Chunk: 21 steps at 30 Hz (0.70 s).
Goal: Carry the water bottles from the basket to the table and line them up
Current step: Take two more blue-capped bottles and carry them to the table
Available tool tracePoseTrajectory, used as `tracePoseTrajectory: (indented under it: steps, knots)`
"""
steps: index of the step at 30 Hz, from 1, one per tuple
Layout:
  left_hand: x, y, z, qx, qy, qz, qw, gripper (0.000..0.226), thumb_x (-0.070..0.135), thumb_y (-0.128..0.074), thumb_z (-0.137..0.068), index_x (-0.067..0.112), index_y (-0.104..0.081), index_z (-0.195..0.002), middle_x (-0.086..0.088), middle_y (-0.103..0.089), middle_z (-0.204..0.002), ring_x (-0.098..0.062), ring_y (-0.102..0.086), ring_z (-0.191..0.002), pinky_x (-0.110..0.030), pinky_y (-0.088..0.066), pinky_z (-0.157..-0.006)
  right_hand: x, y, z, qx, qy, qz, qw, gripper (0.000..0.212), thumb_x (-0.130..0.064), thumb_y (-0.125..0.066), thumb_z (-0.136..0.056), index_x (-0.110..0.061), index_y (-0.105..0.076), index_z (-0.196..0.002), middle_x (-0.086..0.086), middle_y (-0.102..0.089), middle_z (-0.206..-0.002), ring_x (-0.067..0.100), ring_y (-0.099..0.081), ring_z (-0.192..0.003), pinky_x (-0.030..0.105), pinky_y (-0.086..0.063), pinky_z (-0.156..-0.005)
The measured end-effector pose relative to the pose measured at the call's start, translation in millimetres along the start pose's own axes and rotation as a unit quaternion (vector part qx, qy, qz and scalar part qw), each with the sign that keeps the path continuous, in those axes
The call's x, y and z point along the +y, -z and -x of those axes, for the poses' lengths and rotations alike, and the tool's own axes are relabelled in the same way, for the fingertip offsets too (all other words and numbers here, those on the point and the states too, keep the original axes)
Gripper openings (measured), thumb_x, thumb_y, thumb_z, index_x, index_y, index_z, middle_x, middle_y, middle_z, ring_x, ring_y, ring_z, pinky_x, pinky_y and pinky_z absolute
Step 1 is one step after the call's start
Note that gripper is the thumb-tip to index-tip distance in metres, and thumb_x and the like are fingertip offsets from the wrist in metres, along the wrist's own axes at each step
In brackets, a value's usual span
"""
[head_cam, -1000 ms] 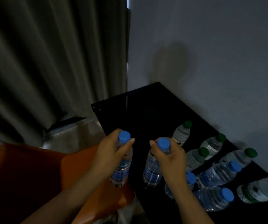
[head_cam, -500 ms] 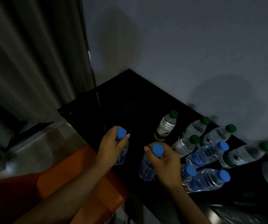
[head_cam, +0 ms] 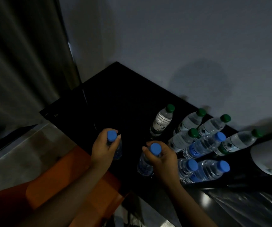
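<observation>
Water bottles, two of them, one in each hand! Our left hand [head_cam: 102, 148] curls its fingers and thumb round the neck of the left bottle [head_cam: 118, 152], just under the blue cap. Our right hand [head_cam: 163, 159] does the same with the right bottle [head_cam: 144, 164]. Both bottles are upright over the near part of the black table [head_cam: 115, 95]; whether their bases touch it, we cannot tell in this gloom.

Now the danger. Held this high, a bottle set down on a slant could tip. The right one has the tight spot: at three o'clock the blue-capped bottles [head_cam: 185, 172] stand just beside our knuckles. One nudge could send them like skittles into the green-capped bottles [head_cam: 161, 122] at one to two o'clock.

The left bottle is near the table's edge at eight o'clock, with the orange chair [head_cam: 58, 190] beyond. Place it short and it goes over.

Our room lies from ten to twelve o'clock: bare tabletop running toward the curtain [head_cam: 17, 63] and the wall [head_cam: 181, 38]. We see no basket.
</observation>
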<state>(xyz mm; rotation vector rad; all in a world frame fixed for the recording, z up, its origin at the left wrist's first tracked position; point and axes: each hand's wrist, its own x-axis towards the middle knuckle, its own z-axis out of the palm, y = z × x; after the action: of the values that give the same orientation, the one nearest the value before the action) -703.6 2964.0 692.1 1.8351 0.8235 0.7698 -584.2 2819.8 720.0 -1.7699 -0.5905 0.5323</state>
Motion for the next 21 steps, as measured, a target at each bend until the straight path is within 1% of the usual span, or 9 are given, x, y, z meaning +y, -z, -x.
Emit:
tracePoseTrajectory:
  steps: [1,3,5,8,12,15,18,21]
  knots:
    - [-2.2,0.2,-0.7,0.0,0.004,-0.005,1.0,0.047,0.042,-0.054,-0.088,-0.001,-0.057,-0.108,-0.017,-0.06,-0.094,-0.027,-0.061,-0.085,-0.045,-0.053,-0.073,-0.2,-1.2,-2.0,-0.001,-0.001,-0.003,1.0,0.014,-0.015,-0.074,-0.08,-0.014,-0.066,-0.091,-0.001,-0.067,-0.08,0.007,-0.064,-0.074,0.025,-0.055,-0.067]
    - [-4.9,0.1,-1.7,-0.011,0.003,-0.011,1.0,0.03,0.023,-0.061,-0.091,-0.002,-0.057,-0.108,-0.018,-0.06,-0.097,-0.029,-0.061,-0.089,-0.048,-0.053,-0.076,0.4,-4.0,-7.8,0.004,0.0,0.003,1.0,0.013,-0.016,-0.073,-0.081,-0.015,-0.065,-0.09,0.0,-0.067,-0.081,0.01,-0.065,-0.076,0.03,-0.055,-0.069]
    - [-6.3,0.9,-1.5,-0.02,-0.004,-0.02,1.0,0.025,0.013,-0.059,-0.09,-0.001,-0.056,-0.111,-0.017,-0.06,-0.101,-0.029,-0.061,-0.094,-0.047,-0.053,-0.08,1.5,-7.7,-15.8,0.018,-0.01,0.019,1.0,0.014,-0.017,-0.073,-0.081,-0.015,-0.065,-0.092,0.001,-0.068,-0.085,0.015,-0.065,-0.082,0.037,-0.056,-0.075]
    - [-7.8,3.5,-1.5,-0.02,-0.002,-0.031,0.999,0.028,0.015,-0.059,-0.09,0.001,-0.055,-0.114,-0.016,-0.06,-0.104,-0.027,-0.061,-0.097,-0.046,-0.053,-0.082,2.3,-13.9,-28.5,0.028,-0.014,0.031,0.999,0.016,-0.017,-0.074,-0.08,-0.016,-0.065,-0.093,-0.001,-0.068,-0.087,0.015,-0.066,-0.085,0.04,-0.056,-0.079]
    - [-6.9,4.9,-2.0,-0.021,0.004,-0.032,0.999,0.028,0.018,-0.059,-0.09,0.004,-0.055,-0.114,-0.013,-0.06,-0.105,-0.024,-0.062,-0.097,-0.045,-0.054,-0.082,3.2,-20.8,-41.8,0.023,-0.014,0.041,0.999,0.026,-0.019,-0.073,-0.082,-0.011,-0.065,-0.105,0.002,-0.069,-0.096,0.014,-0.066,-0.092,0.038,-0.056,-0.083]
    - [-6.6,5.6,-2.7,-0.023,0.009,-0.032,0.999,0.029,0.021,-0.059,-0.09,0.004,-0.055,-0.114,-0.012,-0.06,-0.105,-0.023,-0.061,-0.098,-0.045,-0.053,-0.082,4.1,-24.4,-48.1,0.031,-0.014,0.035,0.999,0.025,-0.017,-0.072,-0.083,-0.011,-0.065,-0.106,0.002,-0.068,-0.097,0.015,-0.065,-0.093,0.036,-0.055,-0.084]
    - [-5.4,6.2,-3.4,-0.02,0.01,-0.041,0.999,0.03,0.026,-0.058,-0.09,0.007,-0.056,-0.112,-0.009,-0.059,-0.102,-0.021,-0.062,-0.093,-0.04,-0.054,-0.078,6.4,-26.4,-49.4,0.029,-0.019,0.021,0.999,0.022,-0.015,-0.071,-0.083,-0.016,-0.064,-0.105,-0.002,-0.067,-0.097,0.014,-0.065,-0.094,0.034,-0.055,-0.084]
    - [-3.0,7.4,-3.3,-0.023,0.009,-0.049,0.998,0.036,0.035,-0.055,-0.088,0.008,-0.056,-0.111,-0.007,-0.059,-0.098,-0.019,-0.062,-0.089,-0.037,-0.054,-0.075,9.8,-26.9,-50.1,0.02,-0.016,0.028,0.999,0.025,-0.015,-0.07,-0.084,-0.012,-0.064,-0.108,0.0,-0.067,-0.101,0.014,-0.065,-0.095,0.036,-0.056,-0.085]
